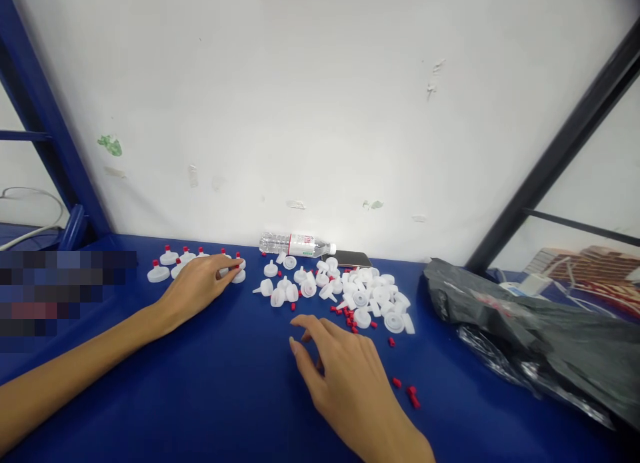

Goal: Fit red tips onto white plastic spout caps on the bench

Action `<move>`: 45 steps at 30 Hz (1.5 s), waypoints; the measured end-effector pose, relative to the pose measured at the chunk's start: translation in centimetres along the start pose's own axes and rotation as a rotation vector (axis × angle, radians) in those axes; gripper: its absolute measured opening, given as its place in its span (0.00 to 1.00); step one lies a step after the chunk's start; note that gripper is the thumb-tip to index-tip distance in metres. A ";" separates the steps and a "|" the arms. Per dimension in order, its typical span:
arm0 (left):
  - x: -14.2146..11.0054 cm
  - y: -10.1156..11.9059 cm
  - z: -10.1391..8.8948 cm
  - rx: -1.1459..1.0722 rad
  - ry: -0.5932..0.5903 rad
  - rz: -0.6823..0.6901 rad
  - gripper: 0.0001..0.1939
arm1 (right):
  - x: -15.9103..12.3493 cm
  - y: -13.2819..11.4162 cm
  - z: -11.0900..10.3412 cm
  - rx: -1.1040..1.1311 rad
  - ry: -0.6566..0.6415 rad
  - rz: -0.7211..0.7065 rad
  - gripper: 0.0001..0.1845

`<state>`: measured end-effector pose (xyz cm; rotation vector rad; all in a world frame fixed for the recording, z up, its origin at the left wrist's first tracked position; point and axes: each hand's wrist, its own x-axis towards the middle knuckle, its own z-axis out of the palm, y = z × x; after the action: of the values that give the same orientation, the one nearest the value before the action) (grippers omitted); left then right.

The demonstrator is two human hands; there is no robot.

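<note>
At the left, my left hand (pixel 197 290) is closed, thumb and forefinger pinching a white nozzle cap with a red tip (pixel 240 266) low over the table. Beside and behind that hand stand several similar red-tipped white caps (pixel 159 272), upright; some are partly hidden by the fingers. My right hand (pixel 345 376) hovers over the front middle, fingers curved and apart, with nothing between them. Just beyond it lies a loose heap of white nozzle caps (pixel 362 318) without red tips. Small red tips (pixel 391 342) are scattered by the heap and to the right of the hand.
A clear plastic bottle (pixel 303 245) lies on its side against the wall, with a dark phone-like slab (pixel 353 258) beside it. Dark grey plastic bags (pixel 530 330) cover the right side of the blue table (pixel 225 390). Metal posts (pixel 560 136) flank the wall.
</note>
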<state>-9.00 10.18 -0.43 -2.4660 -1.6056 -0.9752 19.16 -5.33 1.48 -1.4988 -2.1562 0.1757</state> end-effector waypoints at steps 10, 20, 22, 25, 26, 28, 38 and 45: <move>1.2 -0.2 0.3 0.104 -0.017 -0.010 0.25 | 0.0 -0.2 -0.1 -0.008 0.001 -0.024 0.11; 0.9 0.2 -0.2 0.174 -0.015 -0.064 0.22 | 0.2 -0.2 -0.5 -0.036 -0.004 -0.004 0.10; 0.8 0.3 -0.2 0.183 -0.010 -0.060 0.22 | 0.3 0.4 -1.4 -0.024 0.017 0.012 0.09; 0.7 0.2 -0.1 0.179 -0.003 -0.042 0.21 | 0.3 2.5 -3.7 -0.045 0.094 0.086 0.09; 0.8 0.1 -0.1 0.175 -0.004 -0.034 0.21 | 0.3 3.5 -4.7 -0.076 0.134 0.136 0.09; 0.8 -0.1 -0.1 0.171 -0.005 -0.024 0.21 | 0.0 5.8 -6.4 -0.152 0.176 0.255 0.10; 0.7 -0.1 -0.1 0.206 0.013 -0.056 0.24 | -1.7 13.4 -8.4 -0.125 -0.047 0.450 0.13; 0.7 0.3 -0.3 0.244 0.015 -0.047 0.21 | -1.0 13.2 -8.1 -0.100 -0.080 0.477 0.09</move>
<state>-8.73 10.50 0.23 -2.2645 -1.6729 -0.7496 34.33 -2.54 3.13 -2.0773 -1.8520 0.2973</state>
